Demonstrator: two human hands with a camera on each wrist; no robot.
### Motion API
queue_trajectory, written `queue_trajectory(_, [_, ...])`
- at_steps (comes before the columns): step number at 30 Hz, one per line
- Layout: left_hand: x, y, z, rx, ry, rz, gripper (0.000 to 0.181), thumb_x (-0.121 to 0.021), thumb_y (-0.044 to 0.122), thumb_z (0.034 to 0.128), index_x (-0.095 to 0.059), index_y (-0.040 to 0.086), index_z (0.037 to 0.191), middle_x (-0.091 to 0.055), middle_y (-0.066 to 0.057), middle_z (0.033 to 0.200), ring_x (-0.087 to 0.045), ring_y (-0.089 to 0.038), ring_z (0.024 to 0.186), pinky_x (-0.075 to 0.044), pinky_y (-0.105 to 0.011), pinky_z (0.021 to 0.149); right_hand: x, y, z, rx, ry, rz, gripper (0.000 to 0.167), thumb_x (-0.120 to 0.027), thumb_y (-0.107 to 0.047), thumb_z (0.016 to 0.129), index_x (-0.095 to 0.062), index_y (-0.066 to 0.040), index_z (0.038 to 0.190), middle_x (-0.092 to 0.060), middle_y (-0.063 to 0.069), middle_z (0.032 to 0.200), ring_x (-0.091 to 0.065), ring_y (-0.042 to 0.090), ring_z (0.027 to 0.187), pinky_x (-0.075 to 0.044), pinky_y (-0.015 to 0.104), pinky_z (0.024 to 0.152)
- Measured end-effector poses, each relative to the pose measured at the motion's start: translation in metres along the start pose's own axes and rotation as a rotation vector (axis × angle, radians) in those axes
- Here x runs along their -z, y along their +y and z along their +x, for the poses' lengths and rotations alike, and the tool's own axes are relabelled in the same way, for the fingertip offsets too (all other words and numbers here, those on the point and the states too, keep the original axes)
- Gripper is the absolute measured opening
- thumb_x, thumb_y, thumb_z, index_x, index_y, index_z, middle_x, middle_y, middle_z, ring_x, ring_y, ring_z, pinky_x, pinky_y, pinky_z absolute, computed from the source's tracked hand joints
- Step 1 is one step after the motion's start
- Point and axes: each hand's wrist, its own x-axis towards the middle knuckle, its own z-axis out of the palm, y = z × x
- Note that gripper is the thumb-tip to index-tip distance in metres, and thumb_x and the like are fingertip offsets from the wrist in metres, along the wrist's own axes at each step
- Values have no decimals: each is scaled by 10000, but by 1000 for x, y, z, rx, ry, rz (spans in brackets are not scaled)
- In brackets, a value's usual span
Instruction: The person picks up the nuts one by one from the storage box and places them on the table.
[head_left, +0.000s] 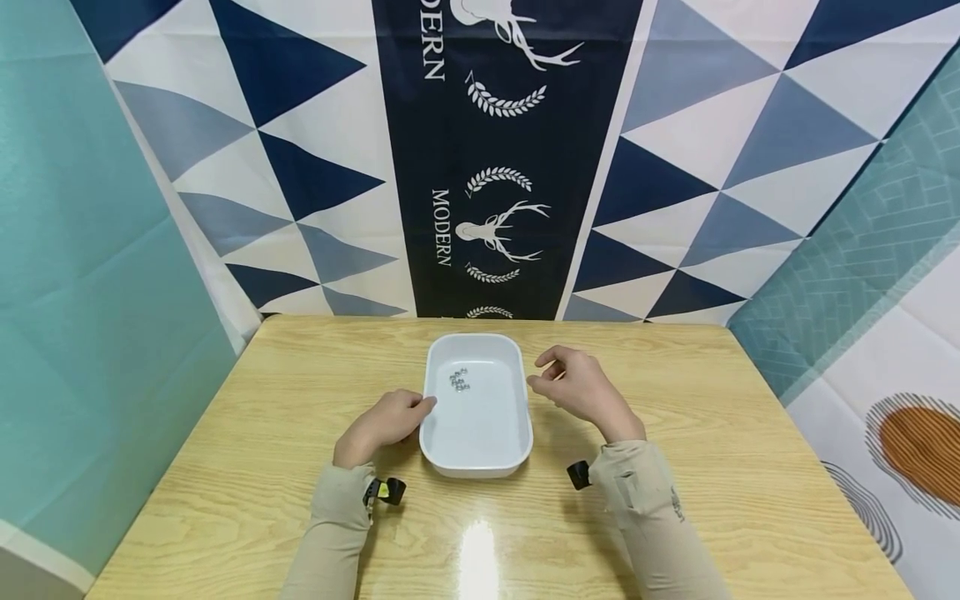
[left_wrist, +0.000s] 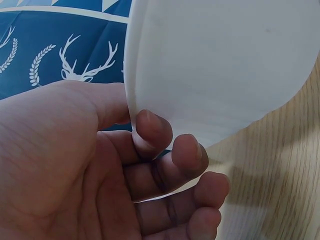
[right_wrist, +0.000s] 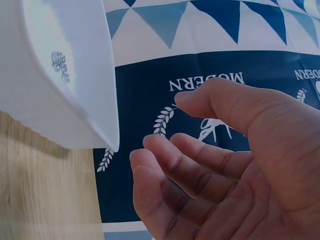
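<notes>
A white rectangular tray (head_left: 480,425) with rounded corners stands in the middle of the head view. Several tiny shiny pieces (head_left: 459,380) are clustered inside it near the far left; their kind is too small to tell. My left hand (head_left: 386,421) pinches the tray's left rim, thumb over the edge and fingertips curled against the outer wall (left_wrist: 215,65) in the left wrist view. To the right of the tray, apart from it, my right hand (head_left: 581,387) hovers with loosely bent fingers and nothing between them. The right wrist view shows this hand (right_wrist: 225,155) beside the tray's corner.
A light wooden table (head_left: 262,467) lies under the tray and both arms. Behind its far edge hangs a patterned cloth (head_left: 487,167) with triangles and deer heads. Teal sheeting (head_left: 97,275) borders the left side. Each wrist carries a small black camera (head_left: 579,475).
</notes>
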Motion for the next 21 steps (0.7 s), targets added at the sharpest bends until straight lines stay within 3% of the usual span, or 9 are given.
queue_trajectory(9, [1,2,-2,-16,-8,-24,442,-441,337,1104,-669,61,845,-479,1,557,-443,-146,505,-378,-273,536,-7,-2,-1,12,-9,34,370,-727,-255,917,-663,-6,1182,-696,99,908,-631,154,634,-519,297,612])
queue_trajectory(21, [1,2,-1,-10,7,-11,408,-451,337,1102,-715,72,942,-484,-4,565,-442,-140,513,-379,-273,540,-15,-6,-1,7,-27,99,338,-733,-237,915,-666,-30,1174,-699,93,895,-650,197,644,-528,313,612])
